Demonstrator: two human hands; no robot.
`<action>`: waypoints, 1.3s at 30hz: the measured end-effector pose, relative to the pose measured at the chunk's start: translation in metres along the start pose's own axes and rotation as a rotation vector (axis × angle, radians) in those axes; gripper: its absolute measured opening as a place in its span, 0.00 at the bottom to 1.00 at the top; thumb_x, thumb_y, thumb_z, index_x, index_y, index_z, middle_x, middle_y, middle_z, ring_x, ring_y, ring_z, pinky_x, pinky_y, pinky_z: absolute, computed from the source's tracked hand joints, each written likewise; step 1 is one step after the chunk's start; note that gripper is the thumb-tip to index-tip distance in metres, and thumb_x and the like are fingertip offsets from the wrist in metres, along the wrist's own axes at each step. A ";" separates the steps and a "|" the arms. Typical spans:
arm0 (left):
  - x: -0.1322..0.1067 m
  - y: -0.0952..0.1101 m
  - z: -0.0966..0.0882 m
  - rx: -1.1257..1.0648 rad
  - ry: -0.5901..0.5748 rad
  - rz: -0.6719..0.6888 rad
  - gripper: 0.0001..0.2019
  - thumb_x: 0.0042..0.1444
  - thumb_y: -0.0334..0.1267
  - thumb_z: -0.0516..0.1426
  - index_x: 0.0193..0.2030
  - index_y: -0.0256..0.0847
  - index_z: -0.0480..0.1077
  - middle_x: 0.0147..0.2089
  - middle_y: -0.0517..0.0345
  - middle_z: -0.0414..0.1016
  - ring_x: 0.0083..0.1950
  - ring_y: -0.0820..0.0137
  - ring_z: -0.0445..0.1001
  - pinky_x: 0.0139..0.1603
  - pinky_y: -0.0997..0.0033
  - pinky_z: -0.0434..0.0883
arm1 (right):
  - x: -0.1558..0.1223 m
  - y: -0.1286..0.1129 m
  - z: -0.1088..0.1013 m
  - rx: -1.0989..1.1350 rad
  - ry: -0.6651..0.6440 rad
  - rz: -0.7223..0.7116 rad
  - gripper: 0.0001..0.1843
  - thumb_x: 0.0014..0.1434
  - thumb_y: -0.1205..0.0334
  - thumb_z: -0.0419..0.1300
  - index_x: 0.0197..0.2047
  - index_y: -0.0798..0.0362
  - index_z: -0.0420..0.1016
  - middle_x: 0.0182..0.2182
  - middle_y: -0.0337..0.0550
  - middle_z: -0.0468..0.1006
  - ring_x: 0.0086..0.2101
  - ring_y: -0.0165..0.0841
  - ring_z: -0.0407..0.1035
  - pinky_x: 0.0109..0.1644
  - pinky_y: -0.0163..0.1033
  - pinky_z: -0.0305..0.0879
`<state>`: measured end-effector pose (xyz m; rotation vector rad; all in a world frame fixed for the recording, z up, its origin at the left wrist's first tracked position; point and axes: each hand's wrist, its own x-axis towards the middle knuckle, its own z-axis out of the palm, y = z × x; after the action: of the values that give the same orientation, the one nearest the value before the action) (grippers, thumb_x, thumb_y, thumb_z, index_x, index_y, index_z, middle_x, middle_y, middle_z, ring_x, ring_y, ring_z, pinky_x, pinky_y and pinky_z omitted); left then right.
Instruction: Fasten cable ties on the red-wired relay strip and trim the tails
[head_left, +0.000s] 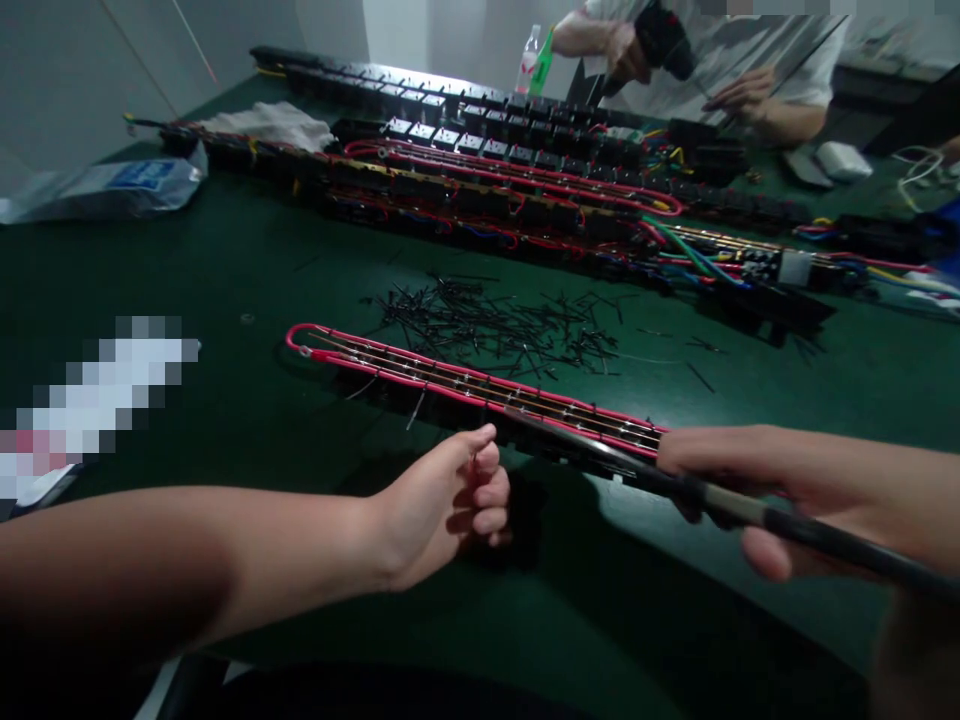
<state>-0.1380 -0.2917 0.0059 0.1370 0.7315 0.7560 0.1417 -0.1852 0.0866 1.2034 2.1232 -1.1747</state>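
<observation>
A long narrow assembly [457, 385] lies slantwise before me, with a red cable [405, 350] looped along it and held by several black cable ties. My left hand [450, 500] is at its near edge, fingers curled, thumb and forefinger pinching the tail of a black cable tie [486, 412]. In my right hand [780, 490] is a long slim dark tool [731, 503] with a pale band. Its thin metal tip reaches the assembly near my left thumb; what kind of tool it is I cannot tell. My right fingers partly hide the assembly's right end.
Loose black cable tie offcuts [480, 315] are heaped just behind the assembly. Longer wired assemblies [525, 215] span the green table [247, 400] farther back. A plastic bag [112, 185] lies left. Across the table, a person holds a power drill [666, 42] near a bottle [529, 60].
</observation>
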 end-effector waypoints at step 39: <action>0.002 -0.003 0.003 0.054 0.100 0.100 0.15 0.62 0.34 0.42 0.23 0.39 0.52 0.18 0.66 0.50 0.18 0.79 0.51 0.23 0.78 0.58 | 0.049 -0.043 0.012 0.134 -0.084 0.023 0.20 0.53 0.43 0.59 0.24 0.52 0.67 0.18 0.38 0.64 0.17 0.27 0.58 0.17 0.33 0.53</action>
<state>-0.1332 -0.2923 0.0063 0.1866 0.8448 0.8429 0.0790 -0.1833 0.0657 1.2100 1.9911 -1.3509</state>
